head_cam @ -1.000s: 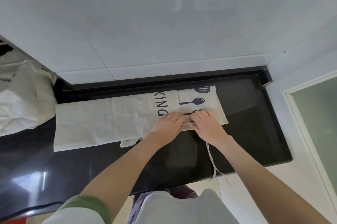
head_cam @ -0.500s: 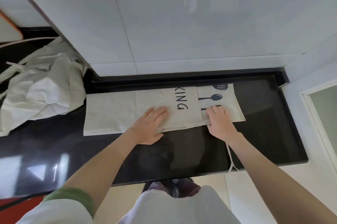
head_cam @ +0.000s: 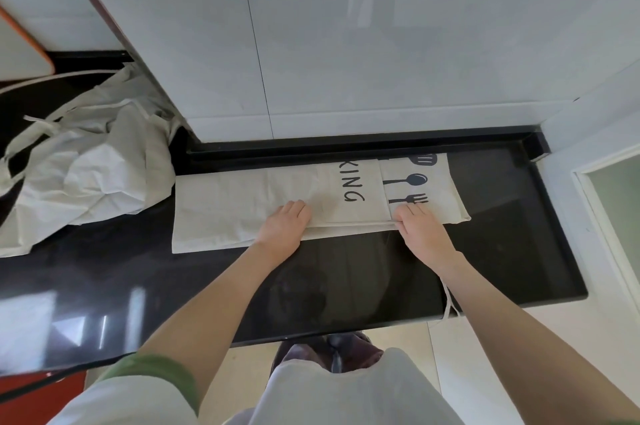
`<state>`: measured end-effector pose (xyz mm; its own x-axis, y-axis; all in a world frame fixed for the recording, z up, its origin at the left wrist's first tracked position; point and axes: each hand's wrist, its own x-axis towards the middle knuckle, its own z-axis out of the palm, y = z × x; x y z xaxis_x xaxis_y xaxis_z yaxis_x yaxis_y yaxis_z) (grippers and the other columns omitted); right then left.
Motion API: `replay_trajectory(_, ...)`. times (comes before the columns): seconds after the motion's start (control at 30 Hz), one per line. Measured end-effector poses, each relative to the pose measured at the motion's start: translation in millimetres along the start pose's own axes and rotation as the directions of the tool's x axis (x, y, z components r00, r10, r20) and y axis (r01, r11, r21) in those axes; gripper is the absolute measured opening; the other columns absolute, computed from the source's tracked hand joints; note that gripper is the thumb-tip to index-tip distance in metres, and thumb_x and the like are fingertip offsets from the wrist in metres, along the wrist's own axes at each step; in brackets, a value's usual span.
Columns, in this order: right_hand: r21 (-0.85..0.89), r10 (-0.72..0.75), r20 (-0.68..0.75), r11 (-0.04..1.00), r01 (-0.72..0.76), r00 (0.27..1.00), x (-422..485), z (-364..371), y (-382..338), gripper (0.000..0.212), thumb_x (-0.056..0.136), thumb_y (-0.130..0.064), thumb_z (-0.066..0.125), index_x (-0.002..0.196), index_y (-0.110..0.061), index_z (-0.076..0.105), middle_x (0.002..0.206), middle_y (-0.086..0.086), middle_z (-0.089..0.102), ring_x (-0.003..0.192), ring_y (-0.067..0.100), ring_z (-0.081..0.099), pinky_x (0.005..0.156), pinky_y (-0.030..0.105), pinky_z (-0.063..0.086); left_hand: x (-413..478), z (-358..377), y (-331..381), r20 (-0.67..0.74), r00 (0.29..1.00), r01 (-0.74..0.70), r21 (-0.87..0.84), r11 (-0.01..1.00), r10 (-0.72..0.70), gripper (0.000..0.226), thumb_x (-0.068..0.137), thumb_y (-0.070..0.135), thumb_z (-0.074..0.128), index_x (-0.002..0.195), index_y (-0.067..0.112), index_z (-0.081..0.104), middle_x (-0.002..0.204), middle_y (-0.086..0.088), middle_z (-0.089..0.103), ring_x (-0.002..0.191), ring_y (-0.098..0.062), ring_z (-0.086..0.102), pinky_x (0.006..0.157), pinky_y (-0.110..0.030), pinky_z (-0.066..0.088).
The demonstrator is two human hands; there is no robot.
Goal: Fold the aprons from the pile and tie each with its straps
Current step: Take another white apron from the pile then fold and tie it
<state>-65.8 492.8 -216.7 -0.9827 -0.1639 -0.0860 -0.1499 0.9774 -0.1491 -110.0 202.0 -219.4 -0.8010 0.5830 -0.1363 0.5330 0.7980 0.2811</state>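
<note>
While a thin white strap dangled off the glossy black countertop, the left hand and right hand pressed flat, nothing gripped, on the beige printed apron, folded into a strip. Smoothing step, by my judgement; next called for folding shorter, then tying, with the crumpled white apron pile far left.

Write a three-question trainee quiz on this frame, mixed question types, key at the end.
1. True or false: the left hand and the right hand both rest on the folded apron.
2. Fill in: the crumpled pile lies to the ___ of the folded apron.
3. Where does the loose strap hang? A) over the front edge of the counter, by the right forearm; B) across the crumpled pile; C) round the left wrist.
Key: 1 true; 2 left; 3 A.
</note>
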Motion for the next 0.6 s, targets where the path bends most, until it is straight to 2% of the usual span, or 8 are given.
replay_trajectory(0.07, -0.098, -0.008, -0.028, 0.995, 0.006, 1.000, 0.0, -1.3, -3.5, 0.032, 0.061, 0.006, 0.082, 0.081, -0.006, 0.060, 0.075, 0.008, 0.061, 0.066, 0.025, 0.058, 0.061, 0.033, 0.052, 0.6, -1.3, 1.2, -0.034, 0.998, -0.042, 0.071, 0.997, 0.045, 0.040, 0.048, -0.020, 0.067, 0.079, 0.003, 0.056, 0.080, -0.013, 0.057, 0.065, -0.031, 0.057, 0.053, -0.031, 0.044)
replay_trajectory(0.13, -0.158, -0.006, -0.009, 0.987, 0.004, 1.000, 0.4, 1.0, -4.0, 0.039, 0.054, 0.007, 0.083, 0.085, -0.003, 0.063, 0.078, 0.010, 0.064, 0.068, 0.028, 0.062, 0.064, 0.034, 0.054, 2.3, -2.6, 3.4, -0.068, 0.997, -0.041, 0.113, 0.993, 0.049, 0.048, 0.035, -0.020, 0.069, 0.075, 0.004, 0.056, 0.073, -0.011, 0.056, 0.059, -0.026, 0.054, 0.049, -0.028, 0.044)
replay_trajectory(0.2, -0.170, 0.000, 0.059, 0.985, 0.010, 0.998, -0.2, 4.7, -3.1, 0.039, 0.055, 0.009, 0.082, 0.088, -0.003, 0.064, 0.084, 0.012, 0.066, 0.076, 0.031, 0.063, 0.070, 0.037, 0.055, 2.1, -0.8, 5.1, 0.030, 0.996, -0.086, 0.136, 0.987, 0.083, 0.039, 0.052, -0.016, 0.068, 0.085, 0.002, 0.059, 0.085, -0.013, 0.060, 0.072, -0.028, 0.056, 0.061, -0.031, 0.048)
replay_trajectory(0.27, -0.125, 0.024, 0.099, 0.992, -0.011, 0.995, -0.9, 5.7, -3.2, 0.030, 0.068, 0.007, 0.074, 0.095, -0.002, 0.064, 0.096, 0.013, 0.067, 0.088, 0.032, 0.062, 0.081, 0.040, 0.052, -1.1, 0.7, 5.2, 0.151, 0.984, -0.115, 0.110, 0.987, 0.098, 0.021, 0.086, 0.003, 0.055, 0.107, 0.003, 0.057, 0.111, -0.012, 0.057, 0.099, -0.029, 0.053, 0.083, -0.033, 0.044)
replay_trajectory(0.37, -0.044, 0.038, 0.205, 0.999, -0.030, 0.978, 1.7, -0.3, -2.9, 0.013, 0.084, -0.008, 0.056, 0.096, -0.011, 0.052, 0.104, 0.005, 0.057, 0.094, 0.024, 0.048, 0.088, 0.033, 0.039, -2.5, -0.2, 4.9, 0.250, 0.967, -0.065, 0.071, 0.995, 0.045, 0.047, 0.100, 0.048, 0.037, 0.123, 0.010, 0.053, 0.125, -0.004, 0.050, 0.117, -0.024, 0.046, 0.100, -0.031, 0.034)
replay_trajectory(0.47, -0.013, 0.062, 0.263, 0.998, -0.061, 0.963, 4.6, -3.3, -2.2, 0.014, 0.089, -0.025, 0.050, 0.082, -0.016, 0.042, 0.092, -0.004, 0.046, 0.087, 0.016, 0.037, 0.088, 0.031, 0.037, 1.1, 2.6, 6.7, 0.059, 0.997, -0.055, 0.015, 0.998, 0.054, 0.050, 0.099, 0.044, 0.029, 0.105, 0.008, 0.062, 0.107, -0.008, 0.057, 0.098, -0.027, 0.055, 0.089, -0.036, 0.047)
replay_trajectory(0.53, -0.001, 0.062, 0.145, 0.998, -0.063, 0.987, 6.3, -0.8, -3.6, 0.025, 0.092, -0.031, 0.040, 0.078, -0.013, 0.051, 0.086, -0.001, 0.051, 0.086, 0.019, 0.043, 0.086, 0.035, 0.042, 4.3, 9.8, 5.0, -0.090, 0.995, -0.037, 0.054, 0.998, 0.042, 0.047, 0.095, 0.038, 0.029, 0.096, 0.006, 0.063, 0.099, -0.012, 0.060, 0.087, -0.031, 0.060, 0.080, -0.041, 0.053)
replay_trajectory(0.6, -0.022, 0.025, -0.012, 0.999, -0.025, 1.000, 10.6, 1.8, -9.4, 0.031, 0.093, -0.026, 0.039, 0.084, -0.007, 0.061, 0.088, 0.006, 0.059, 0.087, 0.025, 0.054, 0.082, 0.039, 0.046, 9.0, 14.8, 1.9, -0.061, 0.998, 0.031, 0.074, 0.997, -0.026, 0.050, 0.093, 0.042, 0.029, 0.116, 0.010, 0.060, 0.123, -0.015, 0.057, 0.108, -0.036, 0.057, 0.094, -0.047, 0.047)
